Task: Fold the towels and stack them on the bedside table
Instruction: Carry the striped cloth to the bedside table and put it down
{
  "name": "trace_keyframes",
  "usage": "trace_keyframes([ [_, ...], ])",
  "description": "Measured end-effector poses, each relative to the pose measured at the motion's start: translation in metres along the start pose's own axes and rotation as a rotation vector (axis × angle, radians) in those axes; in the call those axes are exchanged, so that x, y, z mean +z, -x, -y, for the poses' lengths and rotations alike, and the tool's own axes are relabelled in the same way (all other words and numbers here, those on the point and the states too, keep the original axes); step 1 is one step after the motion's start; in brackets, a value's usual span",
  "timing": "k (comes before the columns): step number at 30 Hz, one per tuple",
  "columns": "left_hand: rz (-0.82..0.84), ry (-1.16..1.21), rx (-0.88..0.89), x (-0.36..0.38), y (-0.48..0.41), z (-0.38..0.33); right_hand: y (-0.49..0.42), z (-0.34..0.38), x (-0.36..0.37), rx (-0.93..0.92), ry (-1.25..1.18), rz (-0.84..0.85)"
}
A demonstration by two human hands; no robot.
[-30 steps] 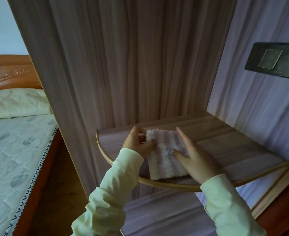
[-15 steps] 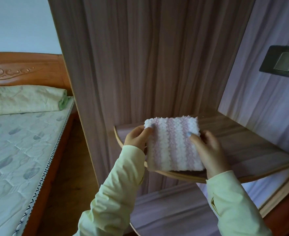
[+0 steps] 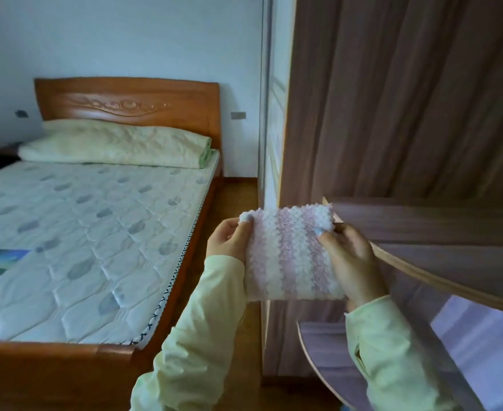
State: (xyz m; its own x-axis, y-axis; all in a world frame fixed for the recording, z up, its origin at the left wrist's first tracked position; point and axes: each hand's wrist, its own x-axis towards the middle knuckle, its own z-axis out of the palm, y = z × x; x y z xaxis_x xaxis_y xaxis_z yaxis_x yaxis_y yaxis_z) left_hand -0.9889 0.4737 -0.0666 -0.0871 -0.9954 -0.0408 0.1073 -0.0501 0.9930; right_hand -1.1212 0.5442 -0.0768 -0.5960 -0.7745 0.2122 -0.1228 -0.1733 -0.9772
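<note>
A small folded towel (image 3: 288,253) with fluffy pink and white stripes hangs in the air in front of me, left of the curved wooden shelf (image 3: 428,229). My left hand (image 3: 228,243) pinches its left edge, thumb on the upper corner. My right hand (image 3: 349,259) grips its right edge, thumb on the front and fingers behind. The towel is off the shelf, its upper right corner just overlapping the shelf's rim.
A bed (image 3: 90,232) with a bare quilted mattress, a pale green folded quilt (image 3: 116,143) and a wooden headboard fills the left. A strip of wooden floor runs between bed and wardrobe panel (image 3: 392,99). A lower shelf (image 3: 324,342) sits beneath the upper one.
Both hands lifted the towel off the shelf and carried it left, away from the shelf. My view has swung left toward the bed.
</note>
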Motion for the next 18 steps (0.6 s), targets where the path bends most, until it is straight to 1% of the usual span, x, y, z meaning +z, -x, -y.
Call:
trace_keyframes([
  [2,-0.054,-0.017,-0.006,-0.035,0.001,-0.004,0.010,-0.001,0.031,0.043,-0.040,0.060],
  [6,-0.218,-0.004,-0.027,-0.120,0.006,-0.007,0.037,0.000,0.106,0.094,-0.044,0.214],
  [12,-0.388,0.165,-0.155,-0.212,0.027,-0.009,0.067,0.000,0.196,0.170,-0.088,0.414],
  [14,-0.458,0.194,-0.140,-0.239,0.035,-0.007,0.076,-0.003,0.225,0.200,-0.091,0.510],
  [18,-0.649,0.143,-0.055,-0.287,0.039,-0.005,0.090,-0.003,0.279,0.300,-0.118,0.743],
])
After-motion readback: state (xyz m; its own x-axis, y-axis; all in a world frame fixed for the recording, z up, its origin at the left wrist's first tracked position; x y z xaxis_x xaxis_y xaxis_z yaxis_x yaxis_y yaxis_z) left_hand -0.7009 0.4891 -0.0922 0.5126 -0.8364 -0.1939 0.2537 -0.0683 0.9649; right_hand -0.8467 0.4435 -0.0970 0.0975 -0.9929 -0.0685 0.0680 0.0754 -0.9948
